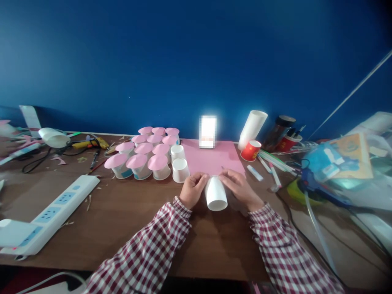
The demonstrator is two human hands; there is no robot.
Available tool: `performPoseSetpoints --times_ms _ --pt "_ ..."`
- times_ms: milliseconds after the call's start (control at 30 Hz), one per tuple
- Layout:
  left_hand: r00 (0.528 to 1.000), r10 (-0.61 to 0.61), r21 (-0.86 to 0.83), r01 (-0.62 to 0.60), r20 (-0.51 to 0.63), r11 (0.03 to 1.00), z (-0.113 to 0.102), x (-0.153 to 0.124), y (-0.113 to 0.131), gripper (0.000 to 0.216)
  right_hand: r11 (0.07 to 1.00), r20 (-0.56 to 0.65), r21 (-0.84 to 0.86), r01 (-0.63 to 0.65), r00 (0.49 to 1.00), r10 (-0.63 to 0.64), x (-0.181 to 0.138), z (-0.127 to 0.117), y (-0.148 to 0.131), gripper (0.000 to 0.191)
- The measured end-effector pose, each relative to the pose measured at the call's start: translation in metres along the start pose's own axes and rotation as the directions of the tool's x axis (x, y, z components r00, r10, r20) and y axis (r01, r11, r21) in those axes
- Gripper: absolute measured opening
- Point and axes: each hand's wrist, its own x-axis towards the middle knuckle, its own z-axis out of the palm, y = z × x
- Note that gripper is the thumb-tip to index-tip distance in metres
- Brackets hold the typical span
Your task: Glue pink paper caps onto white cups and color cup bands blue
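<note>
A white paper cup is tilted with its open mouth towards me, just in front of a pink paper sheet. My left hand is closed at the left of the cup's far end, thumb and fingers pinched together. At the right of that end, my right hand is closed with its fingertips against the cup's base. A small dark tip shows above the right fingers; I cannot make out what it is. Two bare white cups stand upright left of my left hand, beside several cups topped with pink discs.
A white power strip lies at the left, near a yellow glue gun. Behind the sheet stands a bright, blurred-out screen. To the right are stacked white cups, a red cup and a blue glue gun with cables.
</note>
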Motion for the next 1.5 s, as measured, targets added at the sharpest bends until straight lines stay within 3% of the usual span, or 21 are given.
performPoseSetpoints --times_ms 233,533,733,900,1167,1500 --pt "1.000 0.015 -0.030 -0.015 0.021 0.999 0.001 -0.003 -0.001 0.030 0.997 0.018 -0.074 0.019 1.000 -0.017 -0.002 -0.002 -0.009 0.023" --pt "0.985 -0.024 -0.018 0.027 0.171 0.999 0.002 -0.003 0.000 0.031 0.997 0.080 -0.079 -0.003 0.997 0.010 -0.003 -0.003 -0.004 0.022" --pt "0.989 0.052 -0.007 -0.052 0.138 0.999 0.004 -0.004 -0.005 0.029 0.996 0.095 -0.082 0.029 0.995 -0.021 -0.002 0.000 0.001 0.021" --pt "0.987 0.058 -0.064 -0.049 0.148 0.997 0.005 -0.006 -0.003 0.030 0.998 0.129 -0.056 0.036 0.991 -0.028 -0.002 -0.010 -0.005 0.021" --pt "0.983 0.058 -0.106 -0.040 0.172 0.994 0.002 -0.006 0.000 0.032 0.988 0.141 0.085 -0.127 0.983 0.115 -0.005 -0.017 -0.011 0.022" --pt "0.983 0.091 -0.053 -0.084 0.162 0.995 0.004 -0.006 -0.004 0.031 0.998 0.146 -0.048 -0.044 0.988 0.051 -0.001 -0.008 -0.002 0.021"
